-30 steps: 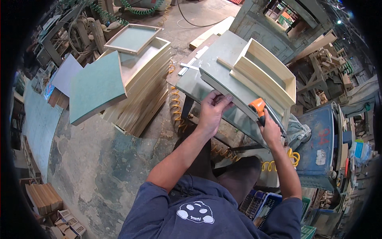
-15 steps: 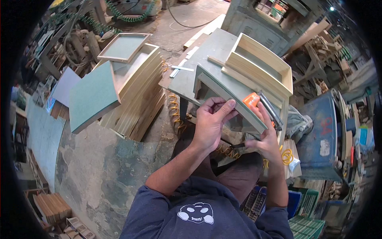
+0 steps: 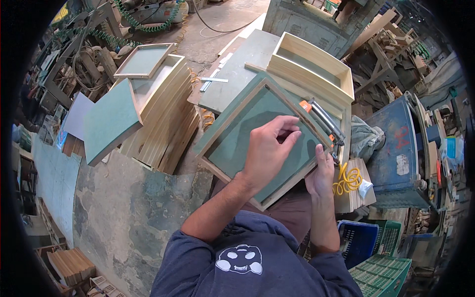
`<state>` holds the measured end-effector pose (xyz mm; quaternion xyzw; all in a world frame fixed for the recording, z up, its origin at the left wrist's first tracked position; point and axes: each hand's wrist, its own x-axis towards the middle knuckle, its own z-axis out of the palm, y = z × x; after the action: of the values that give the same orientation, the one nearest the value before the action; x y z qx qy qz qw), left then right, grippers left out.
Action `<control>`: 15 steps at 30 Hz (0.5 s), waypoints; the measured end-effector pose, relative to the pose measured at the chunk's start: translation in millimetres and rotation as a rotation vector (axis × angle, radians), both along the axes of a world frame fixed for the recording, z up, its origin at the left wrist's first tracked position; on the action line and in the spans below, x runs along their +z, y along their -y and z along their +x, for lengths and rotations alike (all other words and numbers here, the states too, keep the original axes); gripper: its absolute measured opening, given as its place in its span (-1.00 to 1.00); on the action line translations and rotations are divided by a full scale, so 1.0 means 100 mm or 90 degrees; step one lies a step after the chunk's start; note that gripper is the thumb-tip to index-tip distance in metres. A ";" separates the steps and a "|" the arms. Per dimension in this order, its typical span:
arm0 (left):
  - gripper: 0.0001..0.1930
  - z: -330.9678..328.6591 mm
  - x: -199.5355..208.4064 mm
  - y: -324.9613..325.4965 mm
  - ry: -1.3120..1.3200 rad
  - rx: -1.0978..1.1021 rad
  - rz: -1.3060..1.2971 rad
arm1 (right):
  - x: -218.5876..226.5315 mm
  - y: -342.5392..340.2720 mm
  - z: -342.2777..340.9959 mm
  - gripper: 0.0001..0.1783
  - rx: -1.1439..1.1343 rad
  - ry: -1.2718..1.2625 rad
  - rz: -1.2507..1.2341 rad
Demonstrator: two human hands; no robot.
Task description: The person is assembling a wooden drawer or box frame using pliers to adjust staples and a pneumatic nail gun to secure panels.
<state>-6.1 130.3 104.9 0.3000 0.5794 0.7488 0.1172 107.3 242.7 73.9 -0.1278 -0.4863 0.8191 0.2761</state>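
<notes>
Pressing my flat left hand [image 3: 269, 151] on the green framed panel [image 3: 237, 133], I should keep it steady while my right hand [image 3: 321, 173] grips the nail gun [image 3: 321, 121].

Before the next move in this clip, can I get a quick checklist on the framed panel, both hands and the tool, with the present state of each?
1. Left hand lies flat on the green panel: ok.
2. Panel sits inside its wooden frame, frame tilted toward the person: ok.
3. Right hand at the frame's right edge, by the orange-and-black tool: ok.
4. Right hand's grip on the tool: cannot tell, fingers hidden by the frame.
5. Tool's tip position on the frame: cannot tell.
6. Pale wooden box lies behind the frame, apart from both hands: ok.
</notes>
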 end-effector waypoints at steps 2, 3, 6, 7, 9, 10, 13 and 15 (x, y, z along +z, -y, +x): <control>-0.79 -0.01 0.00 0.02 -0.129 0.046 -0.077 | -0.01 0.00 0.01 -0.59 0.002 0.001 -0.028; -0.80 -0.01 0.00 0.02 -0.186 0.091 -0.099 | -0.01 0.00 0.03 -0.58 0.004 0.002 -0.038; -0.82 -0.02 0.01 0.00 -0.265 0.159 -0.117 | 0.00 0.03 0.05 -0.58 0.007 0.003 -0.046; -0.82 -0.01 0.02 -0.02 -0.288 0.181 -0.110 | 0.00 0.04 0.05 -0.58 0.006 0.000 -0.041; -0.82 -0.02 0.03 -0.04 -0.286 0.189 -0.114 | 0.00 0.07 0.05 -0.58 0.004 -0.001 -0.028; -0.82 -0.02 0.03 -0.05 -0.284 0.193 -0.116 | 0.00 0.09 0.06 -0.58 -0.003 -0.001 -0.015; -0.84 -0.04 0.03 -0.04 -0.300 0.203 -0.109 | -0.02 0.15 0.08 -0.61 -0.020 -0.007 0.020; -0.86 -0.03 -0.01 -0.03 -0.298 0.215 -0.102 | -0.10 0.15 0.09 -0.63 -0.019 0.000 0.034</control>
<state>-9.3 133.5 104.4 0.3534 0.6895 0.6202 -0.1224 116.5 227.5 63.7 -0.1275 -0.5059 0.8016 0.2921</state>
